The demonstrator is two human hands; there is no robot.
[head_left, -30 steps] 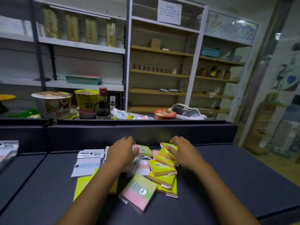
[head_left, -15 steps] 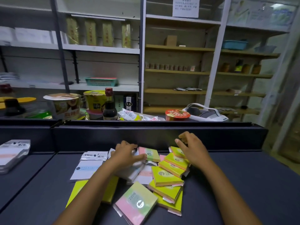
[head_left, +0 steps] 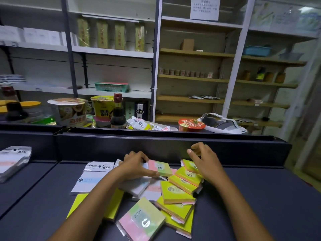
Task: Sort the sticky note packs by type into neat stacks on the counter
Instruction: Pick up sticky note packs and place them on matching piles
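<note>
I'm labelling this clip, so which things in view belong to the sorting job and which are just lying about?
Job:
left hand pinching a pink-green pack
right hand over the yellow packs
white packs
pack marked 2209
counter

Lying about:
noodle cups
sauce bottle
snack packets
shelves

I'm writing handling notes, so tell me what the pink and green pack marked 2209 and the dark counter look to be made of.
Pink and green pack: most likely paper sheets in a clear glossy plastic wrap; a see-through flap sticks out past its left corner and the face shines slightly.
Counter: a smooth dark matte surface with soft, dull highlights; it could be painted metal or laminate, the view cannot settle which.
</note>
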